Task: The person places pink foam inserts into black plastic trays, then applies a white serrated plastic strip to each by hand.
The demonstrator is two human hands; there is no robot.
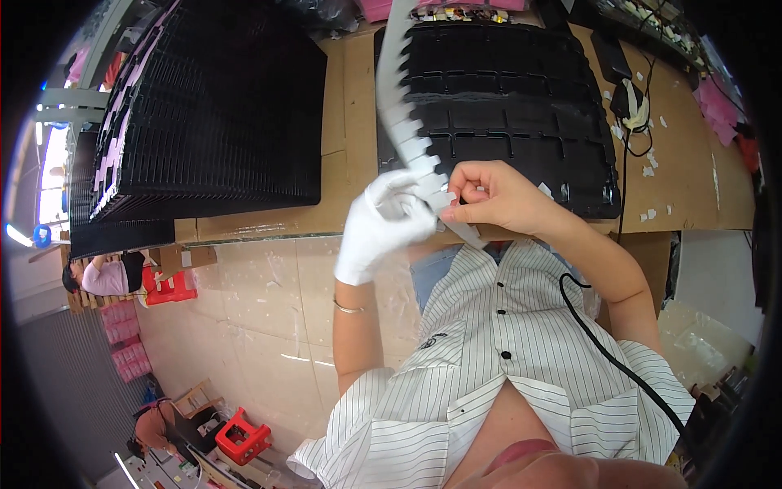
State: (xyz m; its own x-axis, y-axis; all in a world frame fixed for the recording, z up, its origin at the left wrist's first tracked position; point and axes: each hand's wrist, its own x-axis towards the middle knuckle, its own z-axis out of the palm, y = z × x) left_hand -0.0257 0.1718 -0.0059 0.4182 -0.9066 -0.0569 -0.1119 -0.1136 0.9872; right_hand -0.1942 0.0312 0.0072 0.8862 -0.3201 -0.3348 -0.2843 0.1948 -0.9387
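A long white strip (401, 106) of small square tabs curves up from my hands toward the top of the view. My left hand (381, 224), in a white glove, grips the strip's lower part. My right hand (491, 196), bare, pinches one tab at the strip's lower end, right beside the gloved fingers. Both hands are raised in front of a black ribbed tray (521, 106) lying on the brown table (350, 122).
A tall stack of black trays (212, 106) stands at the left of the table. Small white scraps (652, 171) and black cables (631, 122) lie at the right. A black cord (619, 359) runs over my striped shirt. Other people sit on the floor at far left, near red stools (242, 436).
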